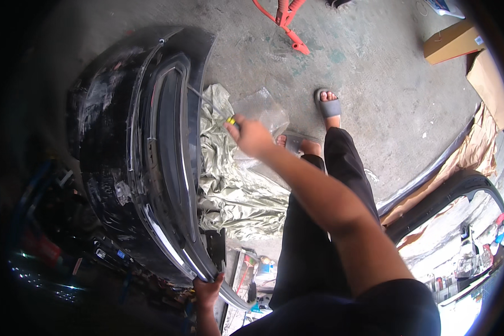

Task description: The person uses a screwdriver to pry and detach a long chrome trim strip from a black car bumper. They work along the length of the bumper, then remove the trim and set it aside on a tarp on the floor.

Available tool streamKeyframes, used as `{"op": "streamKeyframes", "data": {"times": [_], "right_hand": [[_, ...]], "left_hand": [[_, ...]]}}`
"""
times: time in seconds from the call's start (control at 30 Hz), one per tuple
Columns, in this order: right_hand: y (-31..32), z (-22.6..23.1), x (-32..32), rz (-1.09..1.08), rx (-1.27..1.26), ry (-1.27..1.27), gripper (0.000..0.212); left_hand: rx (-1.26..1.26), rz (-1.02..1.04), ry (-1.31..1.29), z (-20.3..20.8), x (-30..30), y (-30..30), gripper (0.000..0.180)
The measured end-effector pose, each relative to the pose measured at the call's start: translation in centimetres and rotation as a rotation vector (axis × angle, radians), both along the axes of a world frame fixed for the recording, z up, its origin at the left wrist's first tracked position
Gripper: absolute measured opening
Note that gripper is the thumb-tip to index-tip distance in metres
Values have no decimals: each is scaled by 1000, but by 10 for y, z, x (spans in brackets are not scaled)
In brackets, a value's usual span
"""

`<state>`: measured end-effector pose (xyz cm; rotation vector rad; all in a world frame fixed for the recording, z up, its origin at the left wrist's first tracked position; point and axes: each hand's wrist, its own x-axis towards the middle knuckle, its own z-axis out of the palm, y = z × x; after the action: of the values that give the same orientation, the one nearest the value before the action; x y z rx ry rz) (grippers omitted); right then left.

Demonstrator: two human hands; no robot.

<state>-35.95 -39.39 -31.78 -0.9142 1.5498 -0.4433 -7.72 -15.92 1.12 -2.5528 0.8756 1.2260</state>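
A large black car bumper (pixel 109 168) with scuffed, whitish patches and a long trim strip stands on my left. My right hand (pixel 253 138) is closed around a screwdriver with a black and yellow handle (pixel 231 120). The thin shaft points up and left, and its tip reaches the bumper's inner edge near the end of the recessed dark insert (pixel 172 134). Whether the tip touches the edge, I cannot tell. My left hand (pixel 208 290) grips the bumper's near end beside the bright strip, thumb on top and the other fingers mostly hidden.
A crumpled silvery cloth (pixel 235 196) lies between the bumper and my legs, with clear plastic sheeting (pixel 261 109) beside it. Red stand parts (pixel 298 43) lie ahead on the concrete floor. A cardboard box (pixel 451 42), brown paper (pixel 476 143) and another black bumper (pixel 448 204) are at the right.
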Motion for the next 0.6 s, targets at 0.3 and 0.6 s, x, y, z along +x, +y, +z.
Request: {"op": "streamKeyframes", "data": {"times": [0.3, 0.6], "right_hand": [[6, -54, 30, -4, -53, -75, 50], [-2, -37, -4, 54, 74, -187, 64]], "left_hand": [[51, 72, -4, 44, -57, -25, 55], [81, -4, -174, 45, -52, -14, 47]]}}
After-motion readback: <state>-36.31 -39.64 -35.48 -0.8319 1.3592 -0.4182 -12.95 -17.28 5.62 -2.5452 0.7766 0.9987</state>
